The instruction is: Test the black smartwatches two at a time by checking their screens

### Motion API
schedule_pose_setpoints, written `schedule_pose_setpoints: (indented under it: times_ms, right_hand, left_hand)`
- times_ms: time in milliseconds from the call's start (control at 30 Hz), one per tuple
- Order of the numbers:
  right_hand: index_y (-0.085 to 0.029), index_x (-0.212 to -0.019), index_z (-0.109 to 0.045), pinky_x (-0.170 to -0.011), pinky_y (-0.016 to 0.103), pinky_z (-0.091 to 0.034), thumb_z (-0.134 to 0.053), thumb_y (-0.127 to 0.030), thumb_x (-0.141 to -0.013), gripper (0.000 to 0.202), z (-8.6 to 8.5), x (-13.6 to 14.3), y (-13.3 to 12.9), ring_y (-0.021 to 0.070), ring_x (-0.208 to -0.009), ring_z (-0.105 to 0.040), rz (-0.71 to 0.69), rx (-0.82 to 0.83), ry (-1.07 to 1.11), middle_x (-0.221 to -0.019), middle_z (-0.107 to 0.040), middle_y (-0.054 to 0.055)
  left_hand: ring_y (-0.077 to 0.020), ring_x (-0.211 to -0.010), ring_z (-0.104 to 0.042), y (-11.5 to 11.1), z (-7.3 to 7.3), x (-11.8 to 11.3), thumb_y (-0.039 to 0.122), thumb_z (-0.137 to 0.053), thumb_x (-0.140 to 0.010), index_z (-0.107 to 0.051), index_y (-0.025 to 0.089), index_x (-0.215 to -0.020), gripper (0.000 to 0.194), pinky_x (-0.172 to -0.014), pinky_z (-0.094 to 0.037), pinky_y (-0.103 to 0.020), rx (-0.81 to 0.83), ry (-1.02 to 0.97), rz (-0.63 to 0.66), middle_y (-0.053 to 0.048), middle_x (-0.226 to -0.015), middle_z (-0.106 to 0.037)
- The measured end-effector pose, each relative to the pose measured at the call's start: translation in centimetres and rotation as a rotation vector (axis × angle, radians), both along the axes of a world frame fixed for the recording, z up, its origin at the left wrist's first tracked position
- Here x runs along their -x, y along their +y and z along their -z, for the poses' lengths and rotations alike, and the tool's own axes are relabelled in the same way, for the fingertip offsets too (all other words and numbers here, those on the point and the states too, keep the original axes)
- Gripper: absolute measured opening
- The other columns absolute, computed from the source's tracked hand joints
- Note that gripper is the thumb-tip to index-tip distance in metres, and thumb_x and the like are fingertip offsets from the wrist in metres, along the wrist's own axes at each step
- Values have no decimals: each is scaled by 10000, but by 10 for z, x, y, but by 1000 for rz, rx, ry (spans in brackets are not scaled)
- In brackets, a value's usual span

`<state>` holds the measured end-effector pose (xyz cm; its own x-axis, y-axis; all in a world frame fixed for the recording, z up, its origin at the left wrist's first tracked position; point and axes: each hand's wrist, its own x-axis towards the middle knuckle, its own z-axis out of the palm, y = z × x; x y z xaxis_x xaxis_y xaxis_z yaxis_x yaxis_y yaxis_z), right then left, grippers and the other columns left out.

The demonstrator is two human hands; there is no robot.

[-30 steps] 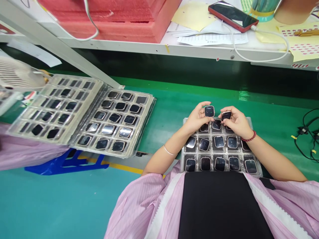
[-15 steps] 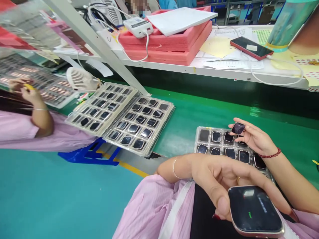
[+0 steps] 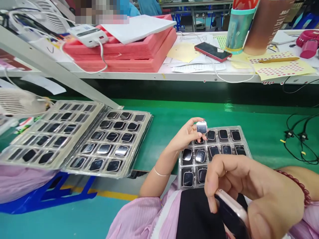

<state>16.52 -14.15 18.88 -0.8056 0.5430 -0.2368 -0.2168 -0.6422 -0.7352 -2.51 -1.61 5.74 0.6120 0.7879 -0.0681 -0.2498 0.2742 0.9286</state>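
My left hand (image 3: 185, 134) pinches a small square watch (image 3: 201, 127) with a bright, reflecting screen, above the top left part of a clear tray (image 3: 245, 141). In my right hand (image 3: 256, 186), close to the camera, is another watch (image 3: 231, 212) with a pinkish metal frame, seen from its side and tilted. Dark-screened watches sit in the tray's compartments. My right hand hides the tray's lower right part.
Two stacks of watch trays (image 3: 107, 146) lie at the left beside a white fan (image 3: 21, 102). A shelf (image 3: 139, 76) above holds red foam boxes (image 3: 159, 49), a phone (image 3: 213, 51) and a cup (image 3: 239, 30). Black cables (image 3: 302, 136) lie at right.
The view has turned right. My left hand has moved from near the camera to the tray's top with its watch; my right hand has come from the tray to near the camera with its watch.
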Motion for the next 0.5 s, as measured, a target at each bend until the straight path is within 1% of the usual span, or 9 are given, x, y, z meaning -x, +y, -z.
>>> schedule_pose_setpoints:
  times_ms: [67, 100, 200, 267, 333, 433, 500]
  right_hand:
    - [-190, -1036, -636, -586, 201, -546, -937, -452, -683, 532, 0, -1, -1, 113, -687, -654, 34, -22, 22, -914, -660, 48]
    - [-183, -1067, -642, -573, 204, -549, -916, -476, -708, 538, 2, -2, 0, 117, -682, -664, 53, -37, 40, -936, -671, 58]
    - [-178, -1209, -653, -590, 232, -581, -774, -513, -870, 492, 17, -10, 10, 147, -734, -719, 103, -116, 43, -1100, -702, 117]
    - [-202, -1307, -641, -627, 259, -612, -709, -495, -929, 484, 34, -19, 26, 193, -844, -750, 194, -216, -30, -1232, -693, 148]
    - [-219, -1354, -628, -661, 278, -633, -737, -433, -915, 500, 54, -28, 45, 231, -945, -751, 311, -324, -171, -1281, -692, 149]
    - [-209, -1283, -667, -674, 294, -644, -748, -327, -895, 413, 86, -38, 68, 208, -878, -755, 446, -454, -380, -1188, -744, 127]
    - [-201, -1242, -678, -682, 315, -651, -731, -284, -885, 370, 101, -41, 75, 194, -834, -752, 488, -514, -433, -1155, -758, 118]
  left_hand:
    - [-146, -746, -708, -4, 6, -3, 338, -836, -747, -475, 202, -1242, 627, -578, -519, -199, -23, 15, -2, -34, -939, -667]
    - [-151, -762, -710, -6, 7, -4, 344, -828, -758, -471, 204, -1260, 631, -594, -529, -206, -35, 25, -11, -28, -928, -659]
    - [-160, -800, -709, -10, 7, -6, 356, -806, -778, -461, 209, -1311, 652, -642, -544, -228, -49, 53, -60, -31, -936, -656]
    - [-152, -800, -698, -10, 7, -8, 347, -797, -773, -498, 194, -1277, 606, -648, -533, -227, -55, 64, -119, -40, -952, -665]
    - [-128, -742, -677, -9, 7, -10, 324, -779, -770, -557, 169, -1169, 482, -602, -496, -206, -72, 94, -180, -36, -920, -668]
    - [-95, -640, -641, -9, 10, -14, 262, -740, -763, -582, 154, -1032, 330, -533, -440, -186, -100, 156, -215, -14, -846, -657]
    - [-94, -644, -649, -9, 10, -15, 203, -719, -742, -578, 154, -1027, 322, -541, -447, -184, -116, 171, -208, -12, -863, -660]
